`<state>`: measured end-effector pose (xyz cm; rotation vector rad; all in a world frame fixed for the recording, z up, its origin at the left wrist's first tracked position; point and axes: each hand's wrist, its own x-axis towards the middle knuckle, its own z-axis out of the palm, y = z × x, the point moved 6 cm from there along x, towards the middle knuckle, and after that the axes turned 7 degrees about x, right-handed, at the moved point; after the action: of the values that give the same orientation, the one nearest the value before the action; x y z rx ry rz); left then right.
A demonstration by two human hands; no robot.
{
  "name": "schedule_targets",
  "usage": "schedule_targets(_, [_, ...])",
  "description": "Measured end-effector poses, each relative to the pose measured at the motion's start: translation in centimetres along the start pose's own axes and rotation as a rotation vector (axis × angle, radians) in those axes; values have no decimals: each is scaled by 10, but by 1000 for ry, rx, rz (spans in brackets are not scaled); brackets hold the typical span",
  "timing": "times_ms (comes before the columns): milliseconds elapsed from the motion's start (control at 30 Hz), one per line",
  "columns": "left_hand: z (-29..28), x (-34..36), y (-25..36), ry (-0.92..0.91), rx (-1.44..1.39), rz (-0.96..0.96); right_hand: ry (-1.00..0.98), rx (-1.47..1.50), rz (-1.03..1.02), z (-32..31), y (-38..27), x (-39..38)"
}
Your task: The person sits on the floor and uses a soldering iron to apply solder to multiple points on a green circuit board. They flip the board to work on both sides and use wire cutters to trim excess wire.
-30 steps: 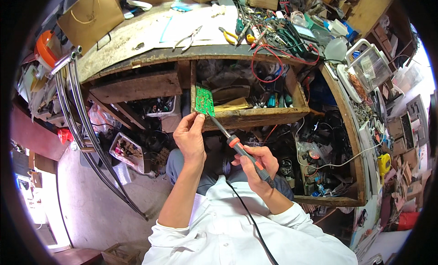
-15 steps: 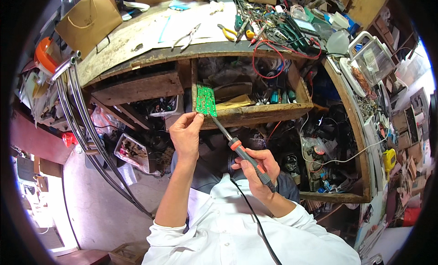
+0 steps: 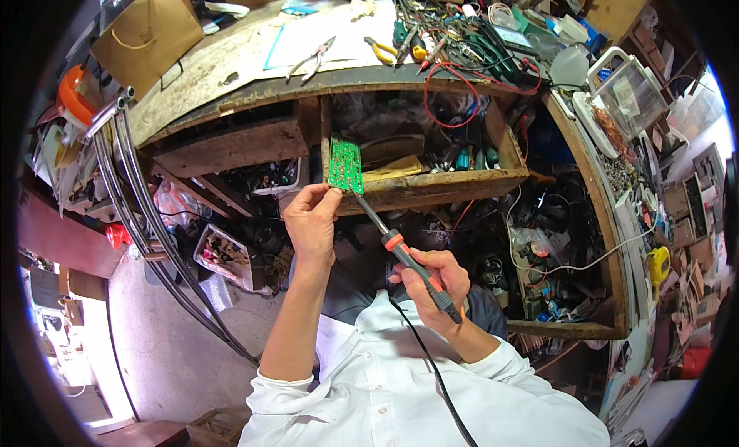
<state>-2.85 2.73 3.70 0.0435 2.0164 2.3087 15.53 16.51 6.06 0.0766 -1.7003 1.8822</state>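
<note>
My left hand (image 3: pixel 312 225) pinches the near edge of a green circuit board (image 3: pixel 346 167) between thumb and fingers. The board is tilted up in front of the open wooden drawer (image 3: pixel 443 193). In my right hand (image 3: pixel 437 287) is a soldering iron (image 3: pixel 416 268) with a grey and red-orange handle, gripped like a pen. Its metal shaft points up and left, and the tip lies at the board's lower right corner. Whether the tip touches the board I cannot tell. A black cord (image 3: pixel 426 362) trails from the iron down over my white shirt.
Pliers with pale handles (image 3: pixel 312 60), yellow-handled pliers (image 3: pixel 382 51) and a red test lead (image 3: pixel 428 108) lie on the workbench (image 3: pixel 254 81). The drawer holds screwdrivers and bags. Bent metal tubes (image 3: pixel 146 216) stand at left, near a box of scraps (image 3: pixel 228 256). A shelf edge (image 3: pixel 612 270) runs along the right.
The board, both hands and the soldering iron have shifted very slightly up and left in the picture. The holds are the same.
</note>
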Motion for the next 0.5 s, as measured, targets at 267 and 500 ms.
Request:
schedule_targets(267, [-2,0,-2,-50,17,-10,-50,22,81,9,3,-2])
schedule_targets(500, [-19,19,15,-239,333,82,7,-91,-132,-16,-32,5])
